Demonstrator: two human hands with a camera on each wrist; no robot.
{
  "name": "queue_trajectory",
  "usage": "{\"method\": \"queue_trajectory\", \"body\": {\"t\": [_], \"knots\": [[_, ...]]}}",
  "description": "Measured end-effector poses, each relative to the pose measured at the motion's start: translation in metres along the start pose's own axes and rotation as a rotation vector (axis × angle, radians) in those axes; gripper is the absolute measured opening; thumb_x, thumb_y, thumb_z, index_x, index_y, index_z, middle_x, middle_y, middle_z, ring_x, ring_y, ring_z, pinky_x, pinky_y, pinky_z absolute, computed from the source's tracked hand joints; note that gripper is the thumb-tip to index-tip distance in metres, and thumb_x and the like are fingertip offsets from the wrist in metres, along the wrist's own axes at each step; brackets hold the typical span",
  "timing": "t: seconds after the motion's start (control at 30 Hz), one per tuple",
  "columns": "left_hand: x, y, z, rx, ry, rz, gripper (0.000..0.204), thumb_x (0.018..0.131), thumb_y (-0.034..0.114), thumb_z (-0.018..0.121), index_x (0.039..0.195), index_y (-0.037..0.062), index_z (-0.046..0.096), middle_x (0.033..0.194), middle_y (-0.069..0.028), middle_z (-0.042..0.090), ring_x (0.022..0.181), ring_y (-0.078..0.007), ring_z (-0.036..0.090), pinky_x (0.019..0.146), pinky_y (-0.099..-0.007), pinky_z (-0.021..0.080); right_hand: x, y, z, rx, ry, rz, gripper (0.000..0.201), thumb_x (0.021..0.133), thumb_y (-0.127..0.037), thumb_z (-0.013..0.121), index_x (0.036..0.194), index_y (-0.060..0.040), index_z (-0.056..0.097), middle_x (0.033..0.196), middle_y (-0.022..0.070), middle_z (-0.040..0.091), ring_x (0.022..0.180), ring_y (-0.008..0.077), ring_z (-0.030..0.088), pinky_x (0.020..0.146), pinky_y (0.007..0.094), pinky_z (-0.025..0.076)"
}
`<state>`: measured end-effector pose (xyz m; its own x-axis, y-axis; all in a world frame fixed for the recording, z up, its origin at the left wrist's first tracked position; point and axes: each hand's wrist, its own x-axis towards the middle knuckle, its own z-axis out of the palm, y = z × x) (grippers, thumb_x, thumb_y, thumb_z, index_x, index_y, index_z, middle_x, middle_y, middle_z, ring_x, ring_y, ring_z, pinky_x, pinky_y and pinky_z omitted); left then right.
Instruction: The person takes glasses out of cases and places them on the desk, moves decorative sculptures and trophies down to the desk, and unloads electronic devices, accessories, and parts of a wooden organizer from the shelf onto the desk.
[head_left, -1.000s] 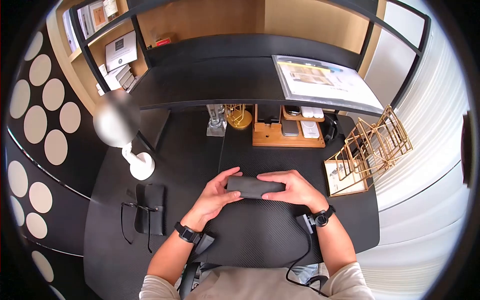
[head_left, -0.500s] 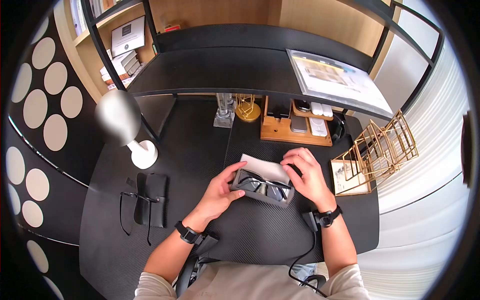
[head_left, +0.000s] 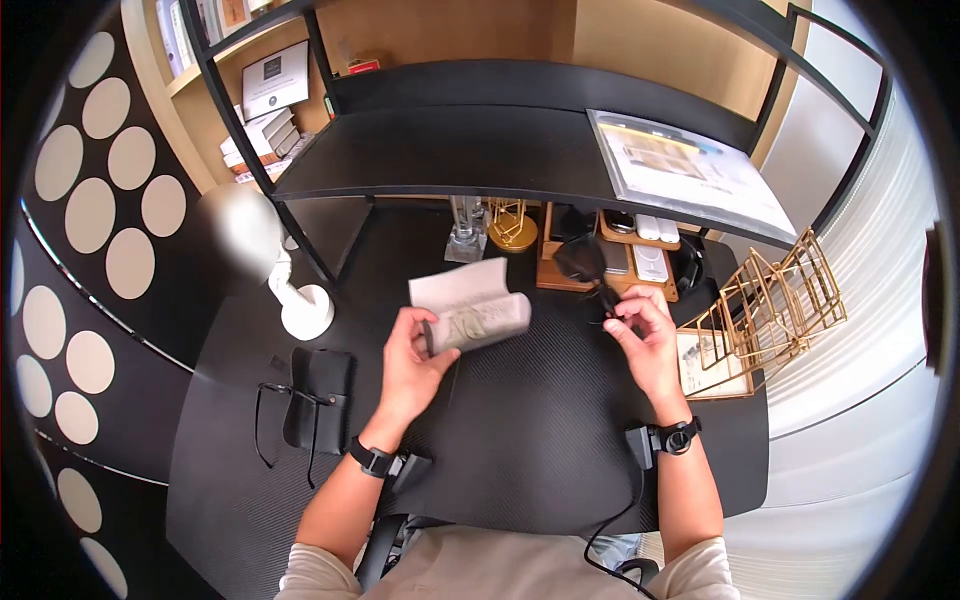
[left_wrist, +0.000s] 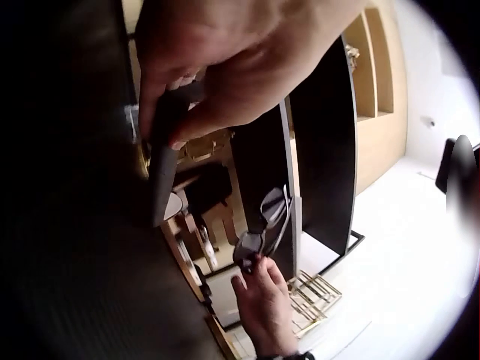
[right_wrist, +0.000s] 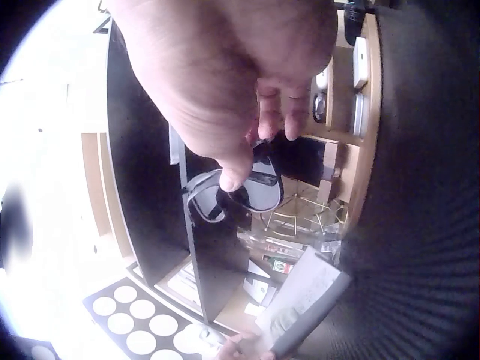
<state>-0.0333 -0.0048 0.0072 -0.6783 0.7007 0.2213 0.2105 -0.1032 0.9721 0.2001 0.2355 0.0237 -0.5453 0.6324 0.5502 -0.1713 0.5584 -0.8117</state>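
My left hand (head_left: 415, 370) grips one end of a grey glasses case (head_left: 475, 322), whose flap stands up and whose pale lining faces me. In the left wrist view the case (left_wrist: 163, 172) shows edge-on as a dark slab between thumb and fingers. Off to the right, my right hand (head_left: 648, 345) pinches dark sunglasses (head_left: 585, 265) and holds them up over the desk. The right wrist view shows the thumb lying on the sunglasses (right_wrist: 259, 187). A second pair of black-framed glasses (head_left: 262, 415) lies against a black leather pouch (head_left: 322, 385) on the left.
A white lamp (head_left: 305, 310) stands at the back left of the black desk (head_left: 480, 460). Behind the sunglasses sits a wooden organizer (head_left: 560, 270) with devices. A gold wire rack (head_left: 770, 300) is at the right. A raised shelf (head_left: 460, 150) spans the back.
The glasses case, closed a second ago, opened to show sunglasses inside. My right hand has taken them out and moved right; my left hand has moved left with the case.
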Motion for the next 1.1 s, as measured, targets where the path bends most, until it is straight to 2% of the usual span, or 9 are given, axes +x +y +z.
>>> {"method": "queue_trajectory", "body": {"t": [0.07,0.1,0.17,0.2,0.27,0.47,0.9,1.0,1.1], "knots": [[0.009,0.013,-0.025,0.406,0.092,0.011,0.052,0.085,-0.017,0.072,0.124,0.0040,0.045,0.110,-0.0142,0.069,0.102,-0.0189,0.071,0.082,-0.0321,0.060,-0.002,0.011,0.000,0.134,0.002,0.088,0.021,0.087,0.009,0.078,0.102,-0.0008,0.068,0.119,0.0046,0.059,0.090,0.0084,0.061,0.080,0.0226,0.053],[0.010,0.024,-0.036,0.667,0.099,0.022,0.055,0.085,-0.010,0.077,0.128,0.0025,0.045,0.094,-0.0183,0.072,0.091,-0.0241,0.075,0.077,-0.0353,0.060,-0.003,0.015,-0.004,0.130,-0.039,0.148,0.019,0.089,0.008,0.077,0.103,-0.0011,0.068,0.117,0.0043,0.063,0.091,0.0087,0.064,0.082,0.0235,0.054],[0.009,0.028,-0.052,0.872,0.155,0.098,0.054,0.083,0.001,0.082,0.127,-0.0016,0.052,0.087,-0.0244,0.073,0.090,-0.0356,0.076,0.079,-0.0418,0.059,-0.005,0.023,-0.004,0.282,-0.116,0.301,0.017,0.091,0.006,0.076,0.103,-0.0012,0.068,0.112,0.0030,0.066,0.091,0.0083,0.065,0.081,0.0236,0.055],[0.008,0.030,-0.057,0.881,0.164,0.098,0.054,0.083,0.001,0.082,0.127,-0.0016,0.052,0.087,-0.0244,0.073,0.090,-0.0356,0.076,0.079,-0.0418,0.059,-0.006,0.024,-0.003,0.285,-0.124,0.292,0.016,0.092,0.005,0.076,0.104,-0.0018,0.068,0.104,0.0010,0.070,0.091,0.0075,0.065,0.079,0.0236,0.055],[0.007,0.032,-0.063,1.135,0.133,-0.152,0.050,0.078,0.009,0.087,0.115,-0.0103,0.059,0.104,-0.0323,0.072,0.101,-0.0470,0.072,0.085,-0.0514,0.059,-0.006,0.019,-0.001,0.314,-0.167,0.316,0.016,0.092,0.004,0.076,0.104,-0.0018,0.067,0.102,0.0011,0.070,0.090,0.0072,0.065,0.078,0.0235,0.054],[0.011,0.028,-0.068,1.295,0.218,-0.355,0.053,0.084,0.032,0.086,0.108,-0.0111,0.067,0.103,-0.0312,0.073,0.101,-0.0452,0.073,0.090,-0.0506,0.059,-0.008,0.017,0.001,0.392,-0.238,0.386,0.015,0.095,0.000,0.074,0.107,-0.0002,0.065,0.095,0.0072,0.072,0.074,0.0120,0.070,0.057,0.0237,0.055],[-0.012,0.023,-0.101,1.244,0.178,-0.349,0.059,0.082,0.036,0.087,0.107,-0.0138,0.068,0.111,-0.0324,0.070,0.106,-0.0457,0.070,0.093,-0.0489,0.058,-0.012,0.022,0.009,0.443,-0.301,0.475,0.015,0.098,0.001,0.070,0.113,0.0027,0.066,0.096,0.0081,0.071,0.078,0.0142,0.071,0.067,0.0279,0.060],[-0.013,0.024,-0.098,1.293,0.165,-0.326,0.070,0.081,0.037,0.088,0.120,-0.0147,0.062,0.119,-0.0319,0.066,0.105,-0.0468,0.070,0.092,-0.0495,0.058,-0.014,0.022,0.013,0.331,-0.338,0.426,0.012,0.099,0.002,0.069,0.110,0.0040,0.068,0.100,0.0052,0.068,0.079,0.0125,0.071,0.069,0.0265,0.060],[-0.013,0.049,-0.069,1.277,0.302,-0.208,0.078,0.081,0.033,0.087,0.135,-0.0115,0.053,0.130,-0.0299,0.059,0.111,-0.0467,0.067,0.091,-0.0492,0.058,-0.012,0.011,0.015,0.219,-0.319,0.392,0.008,0.098,0.002,0.069,0.106,0.0043,0.070,0.100,0.0043,0.067,0.080,0.0113,0.071,0.069,0.0252,0.059]]}}
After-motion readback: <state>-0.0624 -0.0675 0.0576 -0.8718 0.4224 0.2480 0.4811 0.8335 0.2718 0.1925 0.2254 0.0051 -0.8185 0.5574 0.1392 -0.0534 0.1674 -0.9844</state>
